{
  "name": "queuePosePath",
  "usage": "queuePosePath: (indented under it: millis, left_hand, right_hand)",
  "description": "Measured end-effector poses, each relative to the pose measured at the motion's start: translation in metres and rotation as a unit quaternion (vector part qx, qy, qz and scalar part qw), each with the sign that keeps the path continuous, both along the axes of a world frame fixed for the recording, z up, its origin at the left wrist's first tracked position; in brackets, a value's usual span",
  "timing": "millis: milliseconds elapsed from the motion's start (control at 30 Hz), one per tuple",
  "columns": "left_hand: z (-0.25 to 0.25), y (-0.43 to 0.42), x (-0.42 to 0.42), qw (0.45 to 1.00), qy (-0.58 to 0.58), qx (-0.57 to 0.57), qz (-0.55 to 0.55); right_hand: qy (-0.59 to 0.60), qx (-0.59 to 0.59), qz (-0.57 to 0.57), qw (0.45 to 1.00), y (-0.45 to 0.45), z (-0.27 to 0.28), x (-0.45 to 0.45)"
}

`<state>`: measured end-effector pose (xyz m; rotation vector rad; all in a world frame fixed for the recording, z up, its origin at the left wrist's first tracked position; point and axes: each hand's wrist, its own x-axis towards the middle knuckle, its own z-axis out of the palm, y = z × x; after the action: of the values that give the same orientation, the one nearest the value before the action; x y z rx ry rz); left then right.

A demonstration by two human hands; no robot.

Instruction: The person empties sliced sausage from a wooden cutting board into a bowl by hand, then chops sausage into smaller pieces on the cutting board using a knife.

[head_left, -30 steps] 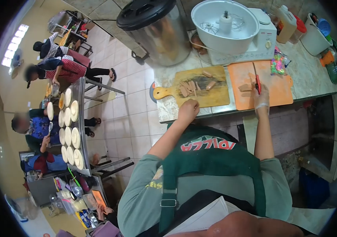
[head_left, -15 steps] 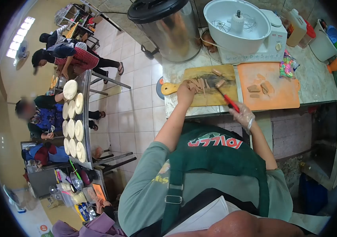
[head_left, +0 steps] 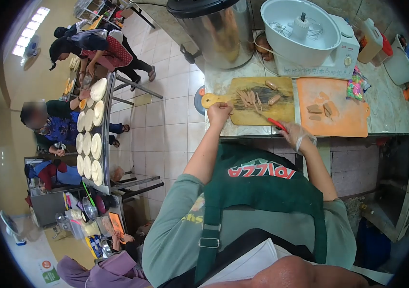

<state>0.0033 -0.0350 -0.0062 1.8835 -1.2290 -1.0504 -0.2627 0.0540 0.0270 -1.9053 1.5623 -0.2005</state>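
Note:
My gloved right hand [head_left: 297,136] is closed around the red handle of a knife [head_left: 276,123]. Its blade lies over the yellow wooden cutting board [head_left: 243,116], close to the sliced strips of sausage [head_left: 249,99]. My bare left hand [head_left: 220,115] has its fingers curled at the board's left edge, just below the handle; it appears to grip the board. Two short sausage chunks [head_left: 274,100] rest on the dark-stained part of the board. On the orange cutting board [head_left: 339,126] to the right lie several brown pieces [head_left: 315,109] that look like sausage.
Behind the boards stand a white stand mixer [head_left: 310,62] and a big black-lidded container [head_left: 216,41]. A colourful packet [head_left: 356,85] touches the orange board's back corner. To the left, co-workers stand along a table with several flat dough rounds [head_left: 96,146].
My left hand has moved off the sausage strips, leftward and nearer to me, to the board's edge. The knife has come back toward me, its tip now beside the strips.

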Motion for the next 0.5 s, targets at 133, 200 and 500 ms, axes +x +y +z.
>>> queuePosePath:
  millis: [133,200,500]
  left_hand:
    - [-0.004,0.0,-0.003,0.999,0.04,0.013,0.005]
    - [-0.002,0.002,-0.006,0.999,0.013,0.033,-0.004]
    - [0.0,0.007,-0.013,0.98,0.185,0.045,0.06]
  right_hand:
    - [-0.02,-0.084,0.033,0.996,-0.005,-0.001,0.017]
    - [-0.045,-0.065,0.034,0.996,-0.008,0.003,0.04]
    - [-0.075,0.01,-0.006,0.997,-0.014,-0.008,0.094]
